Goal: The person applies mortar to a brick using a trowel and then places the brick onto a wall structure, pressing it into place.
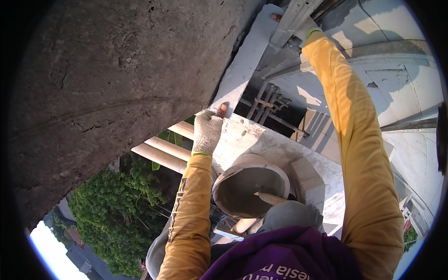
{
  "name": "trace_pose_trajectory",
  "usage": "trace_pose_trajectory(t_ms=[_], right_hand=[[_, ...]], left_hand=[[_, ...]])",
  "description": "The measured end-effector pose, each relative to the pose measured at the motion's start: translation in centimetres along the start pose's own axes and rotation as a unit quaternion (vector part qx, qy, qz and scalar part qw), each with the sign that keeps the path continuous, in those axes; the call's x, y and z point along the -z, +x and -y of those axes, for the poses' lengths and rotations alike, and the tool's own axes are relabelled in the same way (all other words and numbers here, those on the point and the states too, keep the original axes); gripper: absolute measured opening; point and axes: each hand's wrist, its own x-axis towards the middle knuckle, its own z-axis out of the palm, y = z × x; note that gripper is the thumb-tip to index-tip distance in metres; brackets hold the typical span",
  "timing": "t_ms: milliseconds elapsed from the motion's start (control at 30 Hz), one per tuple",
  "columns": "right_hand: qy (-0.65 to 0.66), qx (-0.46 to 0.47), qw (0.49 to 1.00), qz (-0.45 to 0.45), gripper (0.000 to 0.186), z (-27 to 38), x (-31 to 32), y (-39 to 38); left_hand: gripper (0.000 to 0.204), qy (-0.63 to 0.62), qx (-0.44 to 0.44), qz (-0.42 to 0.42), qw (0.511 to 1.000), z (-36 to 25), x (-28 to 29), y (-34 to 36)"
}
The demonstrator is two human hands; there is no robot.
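Note:
A long, flat, light-grey board [248, 60] lies along the edge of a rough concrete surface. At its near end, my left hand [208, 129], in a whitish knit glove with the thumb bare, grips the board; the thumb presses on its face and the other fingers are curled. Far up and to the right, my gloved right hand [304, 29] reaches the board's far end. A bare fingertip shows on the board there, while a pale upright post hides most of that hand. Below my left hand stands a round bucket [218, 190] with grey mortar and a pale, pointed handle-like piece.
The rough concrete mass [116, 70] fills the upper left. Bamboo poles [161, 156] pass beneath it, above a green tree [116, 210] far below. A dark opening with crossed bars [270, 105] lies right of the board. A pale ledge [298, 151] runs beside the bucket.

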Motion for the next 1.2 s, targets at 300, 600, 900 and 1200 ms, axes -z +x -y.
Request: trace_pose_trajectory(t_ms=[300,600,900,1200], right_hand=[[-0.634,0.189,0.726,-0.187,0.077,-2.7,5.2,0.7],[0.375,0.171,0.899,-0.147,0.016,4.4,-6.2,-17.4],[0.221,0.128,0.947,-0.195,0.024,4.4,-20.6,-10.9],[-0.075,0.243,0.928,-0.272,0.018,4.3,-22.8,-9.5]], left_hand=[[0.071,0.013,-0.048,-0.033,0.998,-0.9,-2.0,0.9],[0.063,0.030,-0.035,-0.077,0.996,-2.0,-0.5,-0.7],[0.027,-0.077,-0.011,-0.066,0.995,0.1,-0.7,0.0],[0.009,-0.098,0.024,-0.016,0.995,1.1,-0.1,0.5]])
